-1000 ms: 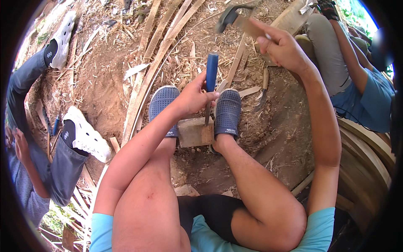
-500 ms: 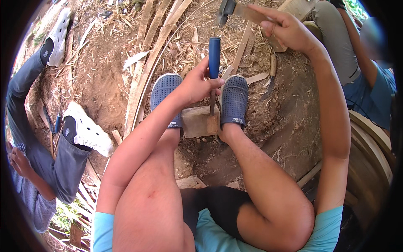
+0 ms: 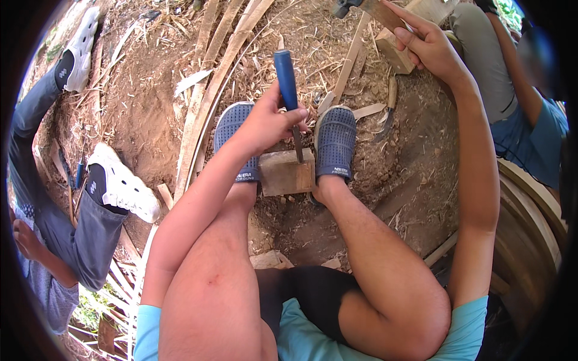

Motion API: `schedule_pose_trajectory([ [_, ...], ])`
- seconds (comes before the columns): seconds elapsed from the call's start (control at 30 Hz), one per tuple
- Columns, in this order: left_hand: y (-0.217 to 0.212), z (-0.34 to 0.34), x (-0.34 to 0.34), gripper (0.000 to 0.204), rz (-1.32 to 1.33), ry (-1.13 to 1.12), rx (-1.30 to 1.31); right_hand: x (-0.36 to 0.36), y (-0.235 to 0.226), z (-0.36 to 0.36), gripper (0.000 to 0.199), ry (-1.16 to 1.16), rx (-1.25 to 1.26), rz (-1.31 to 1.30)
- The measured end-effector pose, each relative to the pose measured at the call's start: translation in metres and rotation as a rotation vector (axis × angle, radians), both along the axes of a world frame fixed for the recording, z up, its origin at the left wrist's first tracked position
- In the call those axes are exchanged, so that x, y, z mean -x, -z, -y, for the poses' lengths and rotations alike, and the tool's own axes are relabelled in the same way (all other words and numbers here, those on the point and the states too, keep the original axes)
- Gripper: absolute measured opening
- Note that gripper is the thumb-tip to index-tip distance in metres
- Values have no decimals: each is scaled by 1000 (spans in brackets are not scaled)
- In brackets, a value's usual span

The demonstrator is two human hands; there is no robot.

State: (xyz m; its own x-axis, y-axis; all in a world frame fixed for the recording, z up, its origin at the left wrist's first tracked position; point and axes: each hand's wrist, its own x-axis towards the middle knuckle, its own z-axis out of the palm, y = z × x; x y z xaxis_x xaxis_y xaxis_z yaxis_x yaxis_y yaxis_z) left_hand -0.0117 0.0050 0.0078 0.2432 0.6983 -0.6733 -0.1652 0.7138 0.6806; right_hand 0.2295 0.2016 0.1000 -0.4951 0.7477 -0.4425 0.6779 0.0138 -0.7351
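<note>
Here, seen from above, a seated person braced a small wooden block (image 3: 288, 172) on the bare dirt ground (image 3: 144, 120) between two blue perforated clogs (image 3: 335, 141), the block touching the inner side of each shoe. The left hand (image 3: 270, 123) was clenched around the blue handle of a chisel (image 3: 286, 78), which stood nearly upright with its metal blade resting on the top of the block near its far edge. The right hand (image 3: 427, 45) was raised toward the upper right of the view, well apart from the block, its fingers wrapped around the wooden handle of a hammer (image 3: 367, 9) whose dark head showed at the top edge. Long bamboo strips (image 3: 208, 96) lay on the ground to the left of the clogs, among dry shavings. A knife (image 3: 388, 108) lay on the dirt just right of the right clog. At the left edge another person's legs ended in white shoes (image 3: 120, 186), and a second co-worker in a blue shirt (image 3: 536, 144) sat at the right edge.
</note>
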Motion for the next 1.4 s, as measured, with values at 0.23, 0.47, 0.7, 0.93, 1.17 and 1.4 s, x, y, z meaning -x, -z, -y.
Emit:
schedule_pose_trajectory([
  [0.23,1,4,5,41,27,-84,-25,-31,11,16,49,-50,-40,140],
  [0.47,4,6,0,41,-5,-4,-27,-40,18,26,49,-64,-57,149],
  [0.7,3,3,0,47,11,18,-44,-33,22,29,49,-169,-99,106],
  [0.93,0,-1,-5,49,29,46,-43,-32,21,31,49,-131,-46,142],
  [1.17,10,-3,-11,52,30,72,-65,-22,17,31,48,-317,-215,85],
  [1.4,10,-9,-10,50,47,110,-25,16,-23,11,50,-328,-288,130],
])
